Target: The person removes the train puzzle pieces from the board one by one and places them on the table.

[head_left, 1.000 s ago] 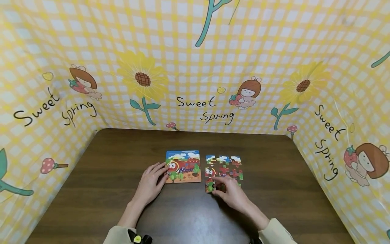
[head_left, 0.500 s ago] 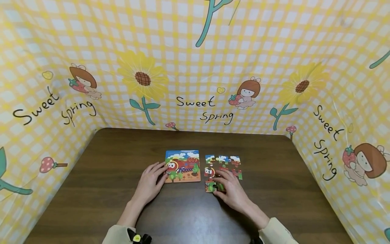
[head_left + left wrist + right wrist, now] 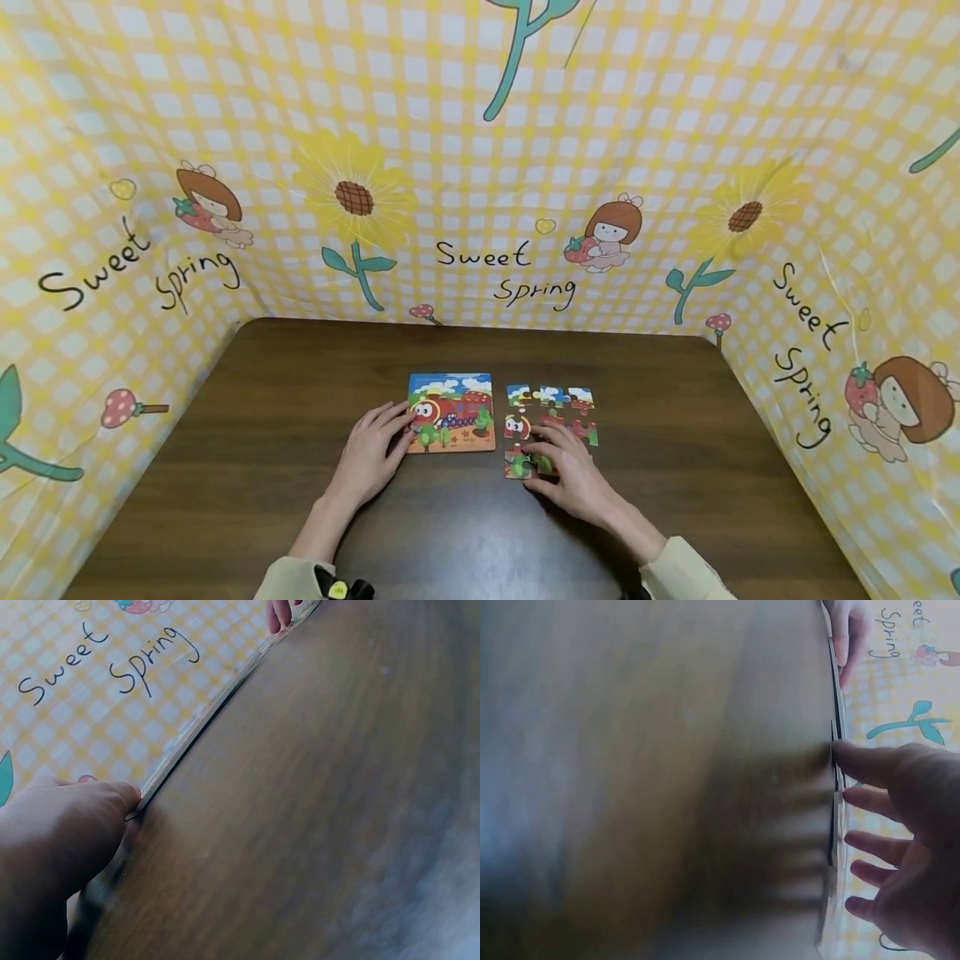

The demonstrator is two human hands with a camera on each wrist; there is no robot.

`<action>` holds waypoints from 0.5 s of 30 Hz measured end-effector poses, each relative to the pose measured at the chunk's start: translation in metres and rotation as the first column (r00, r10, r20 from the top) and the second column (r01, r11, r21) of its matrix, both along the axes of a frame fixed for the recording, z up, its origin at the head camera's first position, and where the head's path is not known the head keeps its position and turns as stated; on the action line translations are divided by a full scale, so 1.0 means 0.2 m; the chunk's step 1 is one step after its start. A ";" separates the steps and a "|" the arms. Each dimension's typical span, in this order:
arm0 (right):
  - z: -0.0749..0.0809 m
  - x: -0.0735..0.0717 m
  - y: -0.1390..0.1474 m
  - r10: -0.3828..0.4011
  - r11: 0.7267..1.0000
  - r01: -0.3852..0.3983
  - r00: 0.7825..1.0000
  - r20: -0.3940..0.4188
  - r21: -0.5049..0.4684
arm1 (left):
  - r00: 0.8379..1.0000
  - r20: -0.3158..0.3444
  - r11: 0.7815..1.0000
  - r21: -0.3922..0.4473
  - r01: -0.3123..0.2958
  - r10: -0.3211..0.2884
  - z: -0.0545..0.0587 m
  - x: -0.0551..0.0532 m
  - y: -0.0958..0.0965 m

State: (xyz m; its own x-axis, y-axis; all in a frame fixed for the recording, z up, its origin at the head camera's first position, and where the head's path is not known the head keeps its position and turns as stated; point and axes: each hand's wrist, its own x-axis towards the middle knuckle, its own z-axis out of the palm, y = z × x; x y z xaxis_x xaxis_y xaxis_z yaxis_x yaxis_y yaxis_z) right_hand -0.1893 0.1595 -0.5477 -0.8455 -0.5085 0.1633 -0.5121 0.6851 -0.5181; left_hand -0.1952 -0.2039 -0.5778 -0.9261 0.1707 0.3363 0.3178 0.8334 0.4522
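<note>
My left hand (image 3: pixel 371 450) rests beside a finished train picture board (image 3: pixel 450 412), its fingertips and thumb touching the left edge. In the left wrist view, the left thumb (image 3: pixel 127 796) meets that edge. My right hand (image 3: pixel 573 471) is over the loose jigsaw pieces, fingers spread and fairly straight. Its thumb and index fingertip touch the lower-left jigsaw piece (image 3: pixel 516 465), which shows a green cactus. Above that lies a piece with the train's eyes (image 3: pixel 514 426). The right hand (image 3: pixel 915 832) covers part of the lower-right pieces.
Cloud-and-sky pieces (image 3: pixel 551 395) form the upper row, with small gaps between them. The brown wooden table (image 3: pixel 315 358) runs back to a yellow checked cloth (image 3: pixel 480 192), which encloses the back and both sides.
My right hand has shifted slightly around the lower pieces, and more of the lower middle piece shows now. The left hand stays at the board's edge.
</note>
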 end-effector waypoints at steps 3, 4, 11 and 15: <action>0.03 0.00 0.01 0.019 1.000 -0.019 1.000 -0.010 -0.015 | 1.000 -0.001 1.000 -0.006 0.000 0.000 0.00 0.01 0.00; 0.03 -0.01 0.01 0.020 1.000 -0.021 1.000 -0.017 -0.022 | 1.000 -0.002 1.000 -0.009 0.000 0.000 0.00 0.01 0.00; 0.07 -0.08 0.10 -0.024 1.000 0.021 0.986 -0.162 -0.020 | 0.999 0.021 0.999 -0.021 0.025 -0.024 0.04 -0.01 0.02; 0.02 -0.20 0.17 -0.013 0.996 -0.009 0.966 -0.257 -0.085 | 0.998 0.050 0.998 -0.060 0.038 -0.035 0.12 -0.03 0.00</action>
